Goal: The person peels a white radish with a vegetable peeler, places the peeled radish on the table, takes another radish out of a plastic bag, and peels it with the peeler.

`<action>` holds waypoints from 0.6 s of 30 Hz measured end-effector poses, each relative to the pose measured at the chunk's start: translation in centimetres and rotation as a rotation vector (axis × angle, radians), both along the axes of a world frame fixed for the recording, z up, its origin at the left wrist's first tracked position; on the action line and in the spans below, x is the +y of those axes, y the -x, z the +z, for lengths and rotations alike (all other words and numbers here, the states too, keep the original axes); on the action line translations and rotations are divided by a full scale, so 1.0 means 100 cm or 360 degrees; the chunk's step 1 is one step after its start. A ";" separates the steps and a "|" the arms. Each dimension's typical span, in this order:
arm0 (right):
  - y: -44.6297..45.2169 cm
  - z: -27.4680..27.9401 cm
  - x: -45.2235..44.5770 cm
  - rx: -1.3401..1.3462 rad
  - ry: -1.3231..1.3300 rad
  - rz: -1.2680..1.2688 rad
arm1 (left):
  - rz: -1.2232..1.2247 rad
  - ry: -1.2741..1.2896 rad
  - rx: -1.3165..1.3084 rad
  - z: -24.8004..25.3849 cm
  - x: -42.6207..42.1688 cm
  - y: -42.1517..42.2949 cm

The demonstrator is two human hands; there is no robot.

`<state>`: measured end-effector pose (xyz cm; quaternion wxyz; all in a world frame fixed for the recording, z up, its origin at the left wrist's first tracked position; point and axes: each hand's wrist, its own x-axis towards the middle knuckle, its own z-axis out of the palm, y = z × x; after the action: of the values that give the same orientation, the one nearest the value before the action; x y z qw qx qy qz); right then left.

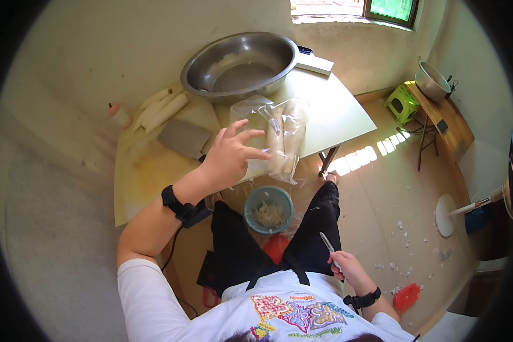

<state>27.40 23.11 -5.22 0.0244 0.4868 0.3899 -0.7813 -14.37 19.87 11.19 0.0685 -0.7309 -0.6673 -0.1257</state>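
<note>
My left hand (231, 153) reaches over the table with its fingers spread, holding nothing. Just beyond its fingertips lies a clear plastic bag (293, 128) with long white radishes (275, 139) inside. Down by my right thigh, my right hand (350, 269) is closed around the handle of a slim silver peeler (326, 242). A cleaver (183, 137) with a broad grey blade rests on the cutting board (202, 111), left of my left hand. Several peeled white radishes (164, 111) lie behind it. Between my legs stands a blue bucket (248, 212) with pale peelings (268, 215) in it.
A large steel basin (239, 65) stands at the back of the table (347, 114). A pink-capped bottle (118, 114) is by the wall. On the right are a green stool (403, 105), a wooden bench (447, 122) with a metal pot (432, 81), and a fan base (446, 215). Scraps litter the floor.
</note>
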 end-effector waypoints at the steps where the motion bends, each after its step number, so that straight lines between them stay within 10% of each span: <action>1: -0.001 0.000 -0.001 -0.0025 -0.0010 -0.0025 | -0.0094 0.0001 -0.0057 0.002 -0.001 0.002; 18: 0.016 -0.001 -0.004 0.0216 -0.0301 -0.0301 | 0.0709 0.0634 -0.1333 -0.071 0.085 0.041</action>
<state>25.76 22.74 -5.34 -0.1217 0.4676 0.4148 -0.7710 -18.42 28.40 4.11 -0.3200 -0.4570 -0.7880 -0.2605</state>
